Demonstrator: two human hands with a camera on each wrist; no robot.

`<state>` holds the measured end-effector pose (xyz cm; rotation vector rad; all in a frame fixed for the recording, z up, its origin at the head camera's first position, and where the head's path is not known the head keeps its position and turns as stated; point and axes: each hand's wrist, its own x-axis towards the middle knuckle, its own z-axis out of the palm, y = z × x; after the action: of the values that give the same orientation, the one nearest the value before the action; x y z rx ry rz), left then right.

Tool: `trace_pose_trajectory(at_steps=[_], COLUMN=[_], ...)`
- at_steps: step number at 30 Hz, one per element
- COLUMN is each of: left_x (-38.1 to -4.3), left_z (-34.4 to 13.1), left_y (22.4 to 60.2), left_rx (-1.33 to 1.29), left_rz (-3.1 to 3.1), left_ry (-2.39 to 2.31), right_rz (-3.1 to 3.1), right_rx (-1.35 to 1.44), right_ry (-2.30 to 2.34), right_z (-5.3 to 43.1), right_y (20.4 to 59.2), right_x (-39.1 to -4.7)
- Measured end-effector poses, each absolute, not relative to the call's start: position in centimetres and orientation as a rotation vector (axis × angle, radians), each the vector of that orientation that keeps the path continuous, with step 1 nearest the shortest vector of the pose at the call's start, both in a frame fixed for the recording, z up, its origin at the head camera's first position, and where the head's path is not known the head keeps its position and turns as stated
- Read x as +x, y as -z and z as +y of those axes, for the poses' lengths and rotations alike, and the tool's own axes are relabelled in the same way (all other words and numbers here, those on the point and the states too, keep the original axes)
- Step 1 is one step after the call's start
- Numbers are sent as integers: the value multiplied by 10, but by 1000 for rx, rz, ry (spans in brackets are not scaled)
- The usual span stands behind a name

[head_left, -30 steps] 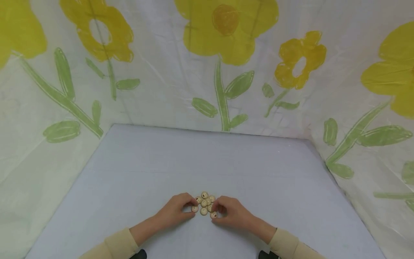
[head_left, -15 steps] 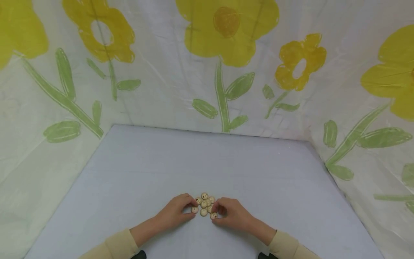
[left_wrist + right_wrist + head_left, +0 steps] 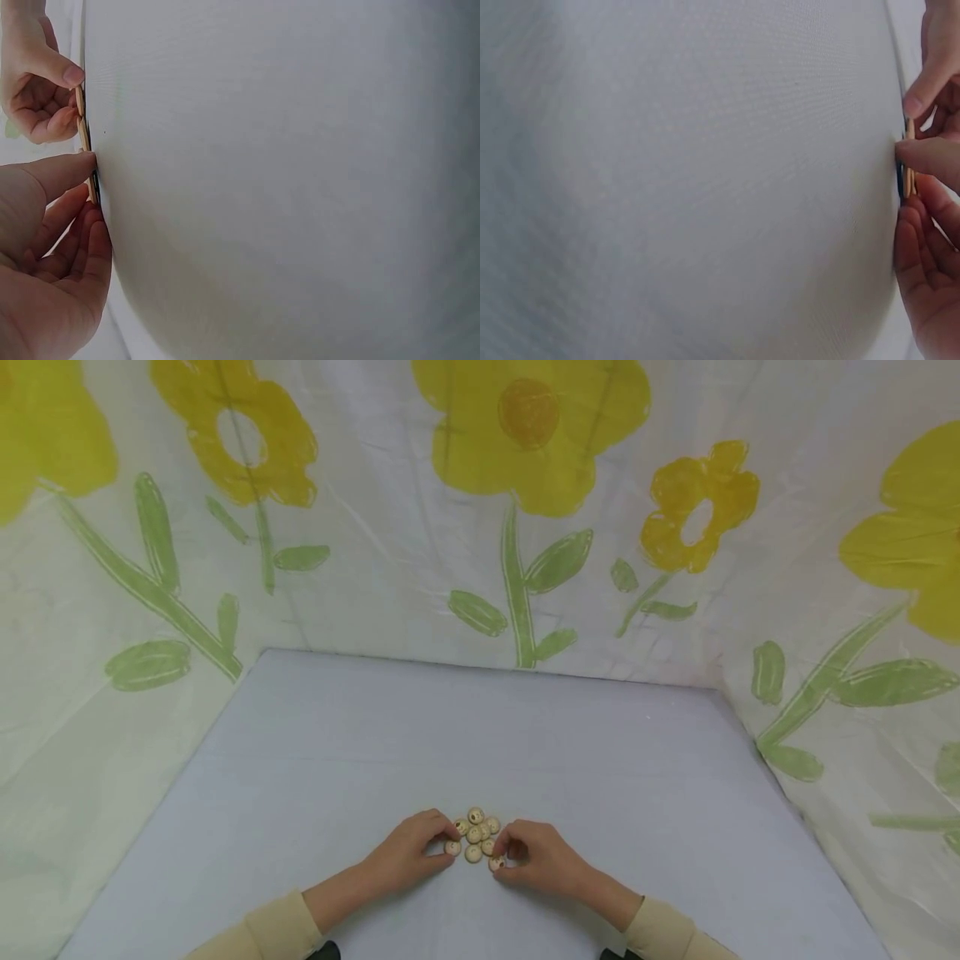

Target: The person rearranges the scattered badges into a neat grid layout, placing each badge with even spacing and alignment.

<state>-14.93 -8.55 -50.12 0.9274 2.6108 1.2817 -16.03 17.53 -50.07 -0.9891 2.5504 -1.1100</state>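
Observation:
Several small round wooden discs with dark printed marks lie clustered on the pale table, some touching or overlapping. At the cluster's left edge my left hand pinches a wooden disc between thumb and fingers. My right hand holds another wooden disc at the lower right edge, fingers on its far side and thumb on the near side. Seen edge-on in the left wrist view, the thin discs lie flat on the table, between the thumb and fingers of my left hand. Their faces are hidden there.
The discs rest near the front of a broad, pale table. White sheeting painted with yellow flowers rises along its back and both sides. Dark wrist gear shows at the bottom edge.
Both hands keep nearly the same place and grip on their discs. Only the head view has shifted slightly, so the scene sits a little lower in the picture.

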Motion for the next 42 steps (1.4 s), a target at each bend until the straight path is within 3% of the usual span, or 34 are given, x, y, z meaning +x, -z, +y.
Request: trace_pose_trajectory(at_steps=[19, 42], left_x=[-148, -149], left_z=[-85, -89], left_y=[501, 507], left_rx=[931, 922], left_rz=[2641, 2617], left_ry=[-1265, -1263], right_rz=[2559, 2755], right_rx=[-994, -809], right_ry=[1125, 1223], right_z=[178, 126], right_y=[488, 490], right_x=[-180, -301])
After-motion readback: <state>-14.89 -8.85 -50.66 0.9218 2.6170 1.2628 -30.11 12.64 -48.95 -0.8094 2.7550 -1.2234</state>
